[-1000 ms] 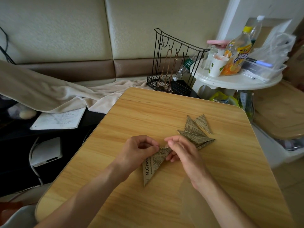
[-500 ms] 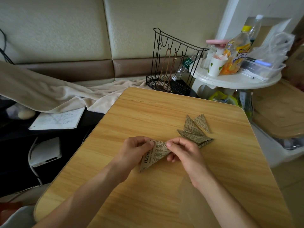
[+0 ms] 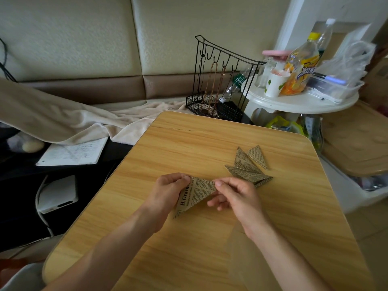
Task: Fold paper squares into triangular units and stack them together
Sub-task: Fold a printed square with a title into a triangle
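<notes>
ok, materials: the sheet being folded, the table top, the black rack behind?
Folded sheet: thin matte paper, newspaper print, holds sharp creases. Table top: wood-grain surface with a slight sheen, probably laminate, not certain. Black rack: thin wire, likely coated metal, mesh base.

The folded newsprint paper triangle [image 3: 194,194] carries the bold heading "H.Grav…", cut off where the left hand [image 3: 168,191] covers its end; the small print beneath is too fine to read. The folded triangles [image 3: 247,165] farther back show only illegible columns. The orange drink bottle [image 3: 300,68] bears a blue stylised logo, blurred and unreadable.
</notes>
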Motion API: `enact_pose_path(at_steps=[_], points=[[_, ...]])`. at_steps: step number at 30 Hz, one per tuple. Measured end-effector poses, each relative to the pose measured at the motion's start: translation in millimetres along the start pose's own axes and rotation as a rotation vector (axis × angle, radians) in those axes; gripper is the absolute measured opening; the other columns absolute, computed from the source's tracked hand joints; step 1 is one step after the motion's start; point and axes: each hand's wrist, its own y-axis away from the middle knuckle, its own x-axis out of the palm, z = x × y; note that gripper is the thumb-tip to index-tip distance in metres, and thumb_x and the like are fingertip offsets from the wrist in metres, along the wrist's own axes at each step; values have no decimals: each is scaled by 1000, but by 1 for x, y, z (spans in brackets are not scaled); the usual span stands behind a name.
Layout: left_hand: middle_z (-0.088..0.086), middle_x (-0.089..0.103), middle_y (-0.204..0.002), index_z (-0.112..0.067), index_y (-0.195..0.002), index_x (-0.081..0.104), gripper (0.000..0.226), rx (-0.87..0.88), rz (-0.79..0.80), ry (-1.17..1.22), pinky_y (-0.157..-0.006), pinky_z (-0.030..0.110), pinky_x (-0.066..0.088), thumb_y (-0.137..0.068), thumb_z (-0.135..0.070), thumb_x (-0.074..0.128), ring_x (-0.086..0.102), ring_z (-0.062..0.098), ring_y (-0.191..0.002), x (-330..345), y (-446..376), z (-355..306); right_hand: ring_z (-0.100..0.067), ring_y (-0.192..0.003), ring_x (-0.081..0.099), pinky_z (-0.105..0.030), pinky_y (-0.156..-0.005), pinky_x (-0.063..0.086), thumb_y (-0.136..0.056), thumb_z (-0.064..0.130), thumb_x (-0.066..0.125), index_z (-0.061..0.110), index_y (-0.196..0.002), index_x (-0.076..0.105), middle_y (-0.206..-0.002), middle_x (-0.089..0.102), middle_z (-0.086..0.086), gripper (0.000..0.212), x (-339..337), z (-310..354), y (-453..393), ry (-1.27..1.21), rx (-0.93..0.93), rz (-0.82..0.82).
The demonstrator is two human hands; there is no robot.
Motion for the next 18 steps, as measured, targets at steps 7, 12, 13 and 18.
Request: enact_pose_path(at_steps=[7, 12, 13, 18], points=[[8, 75, -87, -23, -96, 75, 22, 187, 79, -153, -69, 36, 58, -103, -11, 58, 70, 19, -78, 0, 8, -4, -24, -67, 74, -24, -54, 53, -100, 5, 64, 4, -98, 73, -80, 72, -1, 10, 0, -4, -2, 101, -60, 19], [9, 76, -97, -22, -100, 75, 17, 218, 157, -244, -86, 47, 59, -101, -13, 60, 73, 30, -96, 3, 13, -6, -12, -67, 66, -20, -55, 51, -98, 18, 70, 11, -93, 77, -79, 68, -6, 12, 1, -3, -1, 203, -73, 99], [8, 77, -97, -22, -101, 74, 17, 216, 159, -250, -86, 46, 59, -101, -13, 60, 72, 30, -96, 4, 13, -5, -9, -69, 65, -19, -56, 52, -98, 19, 70, 12, -93, 78, -80, 69, -10, 12, 1, -3, 0, 224, -79, 113], [7, 78, -93, -17, -98, 76, 17, 156, 116, -219, -82, 43, 60, -102, -18, 60, 74, 29, -95, 5, 12, -5, -8, -72, 63, -22, -59, 54, -98, 19, 70, 16, -88, 77, -78, 68, -4, 12, 0, -5, -1, 237, -80, 107]])
